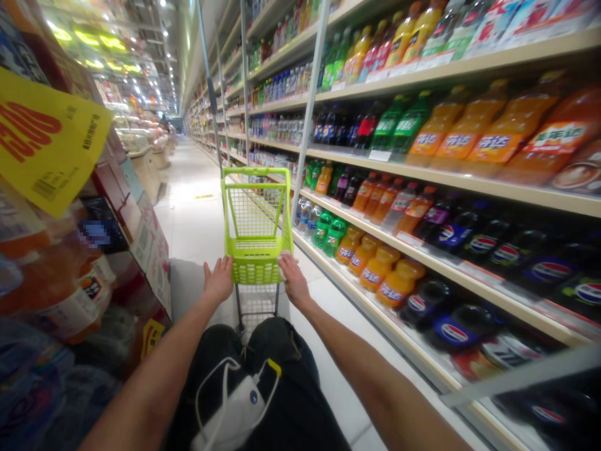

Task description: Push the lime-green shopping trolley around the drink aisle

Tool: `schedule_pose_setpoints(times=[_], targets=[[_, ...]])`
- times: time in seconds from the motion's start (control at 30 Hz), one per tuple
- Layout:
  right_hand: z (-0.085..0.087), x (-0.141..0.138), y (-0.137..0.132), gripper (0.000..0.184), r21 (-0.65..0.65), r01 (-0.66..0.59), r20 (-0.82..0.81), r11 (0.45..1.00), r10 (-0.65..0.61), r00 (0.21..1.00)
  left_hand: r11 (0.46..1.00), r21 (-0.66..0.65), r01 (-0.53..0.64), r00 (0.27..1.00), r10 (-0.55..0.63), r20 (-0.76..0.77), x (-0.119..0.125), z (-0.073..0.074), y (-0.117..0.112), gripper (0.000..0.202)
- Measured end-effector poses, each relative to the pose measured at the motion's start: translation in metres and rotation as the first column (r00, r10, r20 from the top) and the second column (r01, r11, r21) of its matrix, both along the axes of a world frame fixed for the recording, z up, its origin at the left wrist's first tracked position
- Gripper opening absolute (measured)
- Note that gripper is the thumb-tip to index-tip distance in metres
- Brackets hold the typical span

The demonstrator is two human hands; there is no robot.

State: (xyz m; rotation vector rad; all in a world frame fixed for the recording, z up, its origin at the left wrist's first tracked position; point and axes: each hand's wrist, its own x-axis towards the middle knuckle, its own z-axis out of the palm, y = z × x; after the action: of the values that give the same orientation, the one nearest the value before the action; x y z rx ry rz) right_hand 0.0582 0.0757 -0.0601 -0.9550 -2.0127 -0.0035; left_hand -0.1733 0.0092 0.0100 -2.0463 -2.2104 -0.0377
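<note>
A small lime-green shopping cart (pixel 256 220) stands in the aisle straight in front of me, its basket showing nothing inside. My left hand (pixel 218 277) rests against the cart's near left corner, fingers stretched up along the plastic. My right hand (pixel 293 277) is wrapped round the near right corner of the basket. Both forearms reach forward from the bottom of the view.
Shelves of soft-drink bottles (pixel 469 134) run along the right, orange, green and dark cola rows (pixel 464 326) down to floor level. On the left stand displays with a yellow price sign (pixel 44 147) and stacked goods. The pale tiled aisle floor (pixel 197 188) stretches ahead.
</note>
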Motion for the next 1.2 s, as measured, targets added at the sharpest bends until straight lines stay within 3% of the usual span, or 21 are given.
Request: schedule_pose_setpoints(times=[0.27,0.33,0.47,0.53,0.6,0.67,0.77,0.9,1.0,1.1,1.2], targets=[[-0.027,-0.008,-0.015,0.056,-0.126,-0.103,0.107,0.987,0.117,0.987,1.000,-0.022,-0.005,1.000,0.005,0.007,-0.010,0.002,-0.002,0.068],[-0.018,-0.019,-0.022,0.056,-0.105,-0.132,0.097,0.986,0.142,0.985,0.999,-0.042,0.016,1.000,-0.015,0.011,-0.015,0.006,-0.001,0.070],[0.023,-0.059,-0.026,0.051,0.027,-0.207,0.069,0.978,0.205,0.976,0.994,-0.092,0.065,0.997,-0.060,0.049,-0.033,0.012,0.001,0.075],[0.041,-0.083,-0.024,0.047,0.083,-0.235,0.080,0.969,0.228,0.970,0.995,-0.075,0.062,0.996,-0.057,0.073,-0.045,0.011,-0.002,0.077],[0.047,-0.106,-0.020,0.042,0.109,-0.266,0.125,0.958,0.252,0.960,0.998,-0.066,0.013,0.995,-0.007,0.096,-0.057,0.005,-0.010,0.077],[0.042,-0.123,-0.018,0.038,0.101,-0.300,0.198,0.949,0.276,0.940,0.993,-0.108,-0.051,0.993,0.062,0.100,-0.066,-0.003,-0.022,0.074],[0.018,-0.138,-0.017,0.035,0.056,-0.318,0.290,0.946,0.290,0.912,0.978,-0.193,-0.085,0.993,0.098,0.063,-0.072,-0.017,-0.041,0.071],[-0.018,-0.140,-0.023,0.031,-0.010,-0.271,0.334,0.963,0.258,0.907,0.972,-0.227,-0.065,0.996,0.079,0.051,-0.067,-0.033,-0.053,0.071],[-0.033,-0.133,-0.029,0.029,-0.054,-0.266,0.361,0.963,0.267,0.893,0.979,-0.203,-0.033,0.998,0.043,0.045,-0.058,-0.040,-0.052,0.069],[-0.025,-0.125,-0.034,0.031,-0.018,-0.312,0.332,0.950,0.300,0.894,0.992,-0.126,-0.008,0.999,0.014,0.050,-0.049,-0.040,-0.047,0.066],[0.002,-0.116,-0.033,0.035,0.068,-0.340,0.259,0.938,0.312,0.914,1.000,0.002,-0.018,0.998,0.017,0.063,-0.040,-0.033,-0.042,0.065]])
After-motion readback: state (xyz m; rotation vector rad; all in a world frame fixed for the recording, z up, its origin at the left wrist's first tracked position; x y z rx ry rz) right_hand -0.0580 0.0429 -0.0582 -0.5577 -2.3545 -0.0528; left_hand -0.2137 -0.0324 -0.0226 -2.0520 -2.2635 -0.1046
